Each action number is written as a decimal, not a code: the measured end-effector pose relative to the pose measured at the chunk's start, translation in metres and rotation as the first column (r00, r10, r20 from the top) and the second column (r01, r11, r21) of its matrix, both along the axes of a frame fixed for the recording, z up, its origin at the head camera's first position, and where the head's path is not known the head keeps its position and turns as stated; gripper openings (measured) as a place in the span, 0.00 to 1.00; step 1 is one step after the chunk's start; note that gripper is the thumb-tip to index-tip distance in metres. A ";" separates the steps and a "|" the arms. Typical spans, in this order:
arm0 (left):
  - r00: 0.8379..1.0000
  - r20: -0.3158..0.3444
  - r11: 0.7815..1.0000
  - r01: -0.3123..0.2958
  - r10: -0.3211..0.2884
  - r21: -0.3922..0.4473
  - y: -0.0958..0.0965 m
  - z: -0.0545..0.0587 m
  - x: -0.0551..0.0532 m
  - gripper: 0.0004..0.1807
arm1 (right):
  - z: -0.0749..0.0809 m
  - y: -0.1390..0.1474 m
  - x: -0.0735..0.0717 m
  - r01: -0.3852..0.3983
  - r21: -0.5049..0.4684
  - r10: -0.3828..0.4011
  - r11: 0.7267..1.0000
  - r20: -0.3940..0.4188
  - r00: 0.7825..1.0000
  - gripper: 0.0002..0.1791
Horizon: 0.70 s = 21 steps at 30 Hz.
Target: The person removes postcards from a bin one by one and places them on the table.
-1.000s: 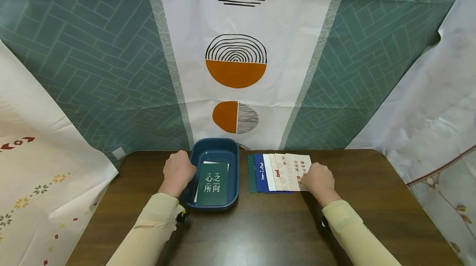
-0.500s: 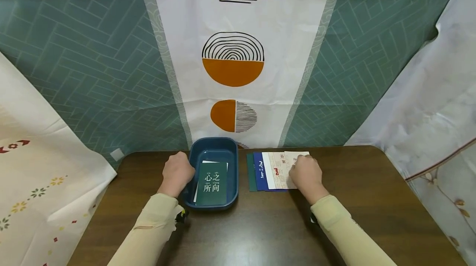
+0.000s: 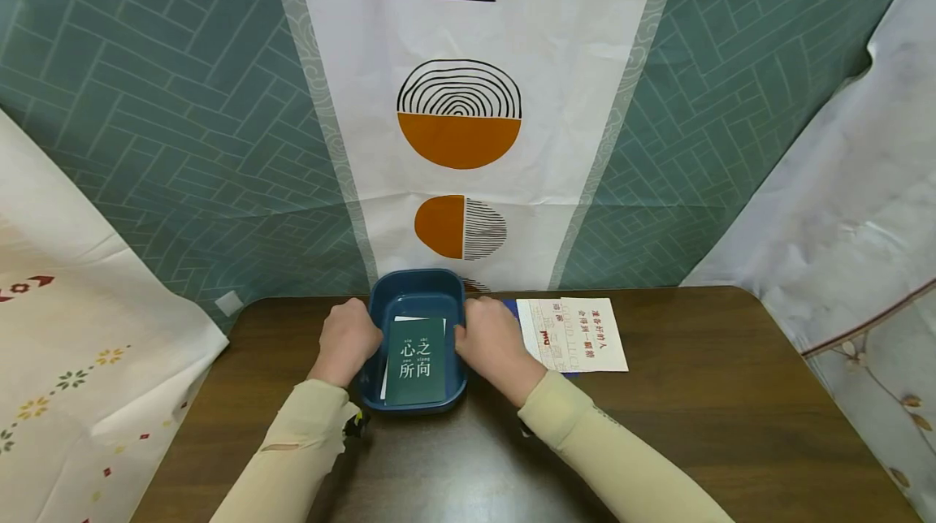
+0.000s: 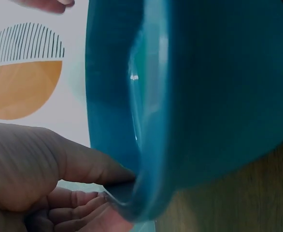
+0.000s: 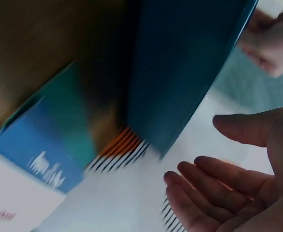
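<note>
Right hand (image 3: 491, 340) moved beside tray (image 3: 417, 286); right wrist view reveals gap.

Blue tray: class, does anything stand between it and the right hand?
Nothing visible does: the right wrist view shows a clear gap between the right hand and the blue tray. The overlapping cards lie on the table to the tray's right, outside that gap.
</note>
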State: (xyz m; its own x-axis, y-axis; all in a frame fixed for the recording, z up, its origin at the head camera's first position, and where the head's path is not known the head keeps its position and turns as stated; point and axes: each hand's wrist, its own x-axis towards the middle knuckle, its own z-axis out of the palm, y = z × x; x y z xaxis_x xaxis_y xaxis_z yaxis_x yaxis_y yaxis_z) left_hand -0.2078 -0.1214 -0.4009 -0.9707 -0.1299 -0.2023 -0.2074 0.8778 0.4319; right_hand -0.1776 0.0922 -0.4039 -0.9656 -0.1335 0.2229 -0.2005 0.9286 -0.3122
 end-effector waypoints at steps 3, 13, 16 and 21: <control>1.000 -0.006 1.000 0.012 -0.012 0.008 -0.003 -0.001 -0.001 0.09 | 0.000 -0.019 0.005 -0.038 0.019 0.037 0.999 0.056 0.998 0.16; 0.999 -0.034 0.999 0.032 -0.032 -0.006 -0.009 -0.001 -0.005 0.08 | -0.014 -0.053 0.011 -0.106 0.136 0.101 0.985 0.043 0.994 0.12; 0.999 -0.031 1.000 0.024 -0.024 0.002 -0.008 -0.002 -0.005 0.08 | -0.016 -0.059 0.010 -0.089 0.166 0.078 0.982 0.075 0.994 0.13; 0.999 -0.030 1.000 0.021 -0.021 0.010 -0.008 -0.002 -0.004 0.08 | -0.021 -0.063 0.010 -0.054 0.205 0.033 0.977 0.104 0.994 0.15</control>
State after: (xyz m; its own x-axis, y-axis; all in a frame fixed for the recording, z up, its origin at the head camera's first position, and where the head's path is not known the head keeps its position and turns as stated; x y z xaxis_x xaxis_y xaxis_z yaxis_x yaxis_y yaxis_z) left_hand -0.2120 -0.1298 -0.4027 -0.9788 -0.1078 -0.1739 -0.1760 0.8774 0.4463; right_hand -0.1679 0.0294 -0.4248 -0.9739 -0.2088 0.0893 -0.2194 0.9664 -0.1338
